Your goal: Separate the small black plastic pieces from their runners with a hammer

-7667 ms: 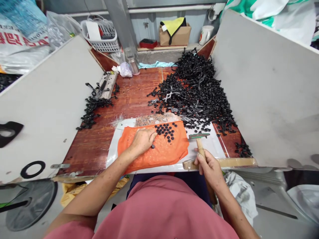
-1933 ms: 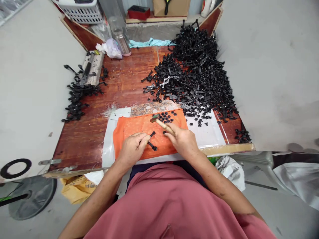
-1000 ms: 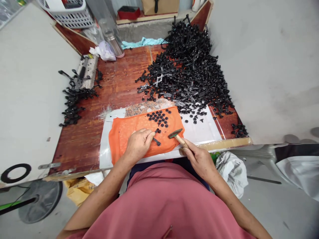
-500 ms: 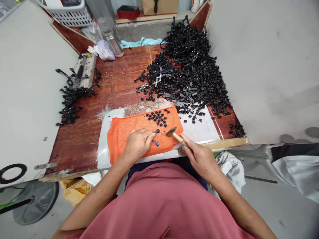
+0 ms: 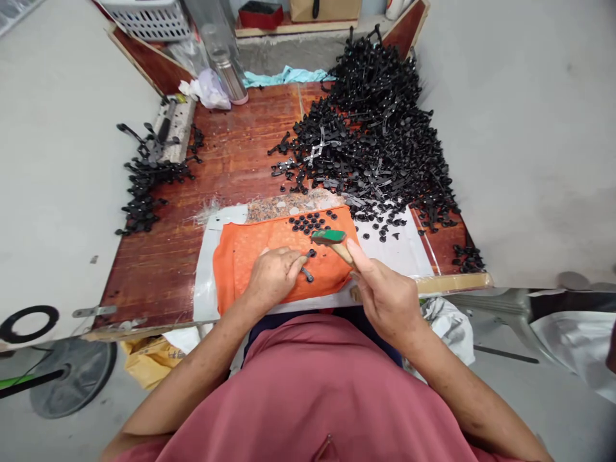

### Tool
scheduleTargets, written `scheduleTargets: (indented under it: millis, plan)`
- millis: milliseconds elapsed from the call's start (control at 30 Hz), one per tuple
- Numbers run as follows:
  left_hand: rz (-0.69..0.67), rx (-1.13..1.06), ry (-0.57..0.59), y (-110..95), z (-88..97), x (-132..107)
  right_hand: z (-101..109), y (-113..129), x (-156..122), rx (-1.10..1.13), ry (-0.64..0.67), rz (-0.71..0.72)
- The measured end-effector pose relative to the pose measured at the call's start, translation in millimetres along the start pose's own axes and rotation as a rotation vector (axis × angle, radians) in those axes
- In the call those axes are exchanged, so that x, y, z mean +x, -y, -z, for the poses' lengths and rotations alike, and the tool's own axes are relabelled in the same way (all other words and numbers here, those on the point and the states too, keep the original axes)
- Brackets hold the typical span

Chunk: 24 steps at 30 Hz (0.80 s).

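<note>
My left hand (image 5: 273,276) rests on an orange cloth (image 5: 240,253) and pinches a small black metal strip (image 5: 307,272) flat against it. Raised just above that strip is a small hammer (image 5: 332,240) with a green head and wooden handle, which my right hand (image 5: 385,298) grips. A cluster of small black round caps (image 5: 308,222) lies at the far edge of the cloth. The cloth sits on a white sheet (image 5: 409,250) on a red-brown wooden table (image 5: 240,167).
A big heap of black metal parts (image 5: 380,141) fills the table's far right. A smaller heap (image 5: 144,186) and a metal block (image 5: 176,125) lie at the left. Grey boards (image 5: 520,128) wall both sides. A metal flask (image 5: 230,76) and white basket (image 5: 149,13) stand behind.
The hammer has swung up and left, from beside the strip to above it. My left hand keeps holding the strip in the same place on the cloth.
</note>
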<state>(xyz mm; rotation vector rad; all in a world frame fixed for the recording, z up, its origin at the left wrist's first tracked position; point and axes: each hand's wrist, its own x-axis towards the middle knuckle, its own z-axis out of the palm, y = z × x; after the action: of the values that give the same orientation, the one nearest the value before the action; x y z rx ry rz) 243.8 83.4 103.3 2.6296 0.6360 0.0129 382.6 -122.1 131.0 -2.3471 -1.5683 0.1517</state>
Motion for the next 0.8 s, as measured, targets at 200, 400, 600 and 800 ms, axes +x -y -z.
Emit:
scheduleTargets:
  millis: [200, 400, 600, 800]
  plan:
    - [-0.015, 0.028, -0.016, 1, -5.9, 0, 1, 0, 6, -0.058, 0.117, -0.022]
    - [-0.024, 0.032, -0.017, 4, -4.9, 2, -10, -4, 5, -0.022, 0.144, -0.066]
    - [-0.087, -0.172, -0.100, -4, -3.0, -4, -5, -3, 17, 0.482, -0.073, -0.087]
    - [-0.256, -0.373, -0.314, -21, 2.1, -13, -12, 8, 33, 1.175, 0.130, -0.252]
